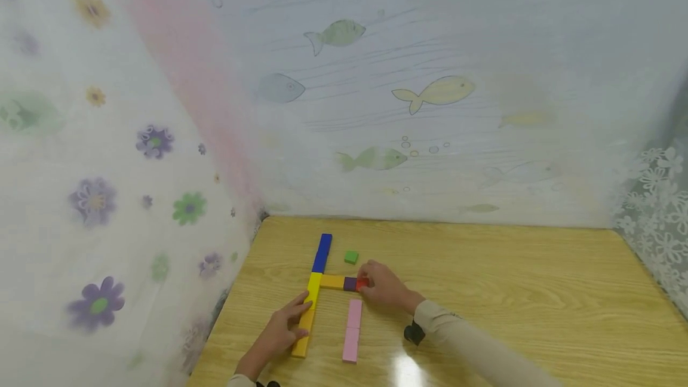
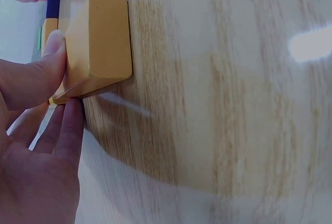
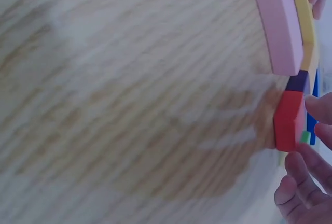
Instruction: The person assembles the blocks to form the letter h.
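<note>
A line of wooden blocks runs away from me in the head view: an orange block [image 1: 302, 342] nearest, then a yellow block [image 1: 314, 284] and blue blocks [image 1: 322, 253] at the far end. My left hand [image 1: 280, 326] holds the sides of the orange block, thumb on one side and fingers on the other. From the line a second orange block [image 1: 332, 282] branches rightward, followed by a dark purple block [image 1: 350, 283] and a red block [image 1: 361, 285]. My right hand [image 1: 386, 286] pinches the red block at the branch's end; its fingertips show against it in the right wrist view.
Two pink blocks [image 1: 352, 331] lie end to end, right of the long line and nearer me. A small green block [image 1: 351, 257] sits beyond the branch. The wooden table [image 1: 510, 303] meets a fish-patterned cloth at its back edge and a flowered one at left.
</note>
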Available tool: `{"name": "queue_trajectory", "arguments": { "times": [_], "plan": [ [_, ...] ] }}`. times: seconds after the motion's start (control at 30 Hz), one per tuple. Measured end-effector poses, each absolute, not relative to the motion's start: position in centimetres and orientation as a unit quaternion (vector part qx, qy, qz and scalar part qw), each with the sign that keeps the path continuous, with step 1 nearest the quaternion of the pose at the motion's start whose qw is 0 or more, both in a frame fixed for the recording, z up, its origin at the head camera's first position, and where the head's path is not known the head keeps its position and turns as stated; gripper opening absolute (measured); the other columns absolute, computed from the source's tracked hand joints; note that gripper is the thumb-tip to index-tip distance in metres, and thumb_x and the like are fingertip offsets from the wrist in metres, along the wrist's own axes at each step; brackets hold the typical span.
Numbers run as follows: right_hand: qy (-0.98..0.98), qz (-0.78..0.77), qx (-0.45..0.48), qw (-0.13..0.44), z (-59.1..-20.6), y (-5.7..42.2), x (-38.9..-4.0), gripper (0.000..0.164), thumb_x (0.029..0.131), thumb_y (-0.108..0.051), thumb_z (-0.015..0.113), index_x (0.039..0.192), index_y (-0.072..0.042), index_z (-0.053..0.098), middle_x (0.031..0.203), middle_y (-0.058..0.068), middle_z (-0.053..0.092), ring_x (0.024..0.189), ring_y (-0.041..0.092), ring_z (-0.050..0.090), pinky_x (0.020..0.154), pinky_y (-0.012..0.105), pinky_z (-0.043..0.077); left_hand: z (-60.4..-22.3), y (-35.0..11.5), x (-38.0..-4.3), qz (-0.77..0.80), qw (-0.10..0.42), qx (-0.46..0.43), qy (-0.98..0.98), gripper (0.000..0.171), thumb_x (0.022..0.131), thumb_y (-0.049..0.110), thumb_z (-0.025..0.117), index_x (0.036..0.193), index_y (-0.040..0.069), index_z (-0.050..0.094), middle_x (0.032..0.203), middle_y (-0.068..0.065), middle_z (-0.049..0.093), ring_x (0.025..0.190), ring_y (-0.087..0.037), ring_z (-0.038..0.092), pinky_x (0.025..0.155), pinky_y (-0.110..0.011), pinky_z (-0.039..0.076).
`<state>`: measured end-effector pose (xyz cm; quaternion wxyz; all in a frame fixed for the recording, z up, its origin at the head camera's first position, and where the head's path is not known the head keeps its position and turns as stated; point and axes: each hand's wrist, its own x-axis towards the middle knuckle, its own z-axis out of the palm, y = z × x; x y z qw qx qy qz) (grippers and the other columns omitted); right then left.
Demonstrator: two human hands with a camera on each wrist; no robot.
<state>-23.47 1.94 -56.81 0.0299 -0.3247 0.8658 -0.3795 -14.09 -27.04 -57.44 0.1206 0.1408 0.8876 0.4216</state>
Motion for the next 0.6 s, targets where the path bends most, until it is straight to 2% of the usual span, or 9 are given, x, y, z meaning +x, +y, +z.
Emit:
{"name": "queue_trajectory", "arguments": {
  "times": [0.17,0.33,0.6],
  "plan": [
    [0.870,-0.369,-0.325,0.027,-56.5,1.7,-24.0,0.015,0.084,-0.006,0.067,0.098,-0.002,0.064,0.090,0.006,0.057,0.070,0.013,0.048,0.062,0.024,0.045,-57.4,-27.0,-14.0,0.421,0.119,0.136,0.889,0.057,0.082,0.002,0.070,0.135,-0.001,0.050,0.151,-0.013,0.032,0.136,-0.040,0.027,0.104,-0.054,0.029],
    [0.867,-0.377,-0.327,0.010,-55.9,1.3,-24.6,0.015,0.085,-0.005,0.066,0.098,0.001,0.065,0.090,0.010,0.059,0.073,0.017,0.052,0.064,0.028,0.048,-57.5,-27.0,-14.1,0.421,0.118,0.134,0.889,0.057,0.082,0.002,0.070,0.135,-0.001,0.050,0.151,-0.012,0.032,0.137,-0.040,0.026,0.105,-0.055,0.028],
    [0.869,-0.381,-0.316,-0.003,-55.1,1.0,-25.8,0.022,0.083,-0.003,0.063,0.105,0.004,0.063,0.095,0.015,0.059,0.063,0.012,0.045,0.055,0.024,0.043,-57.7,-27.0,-14.2,0.416,0.114,0.136,0.892,0.056,0.081,0.000,0.070,0.134,-0.002,0.051,0.151,-0.011,0.032,0.136,-0.039,0.027,0.104,-0.056,0.028]
  ]
}}
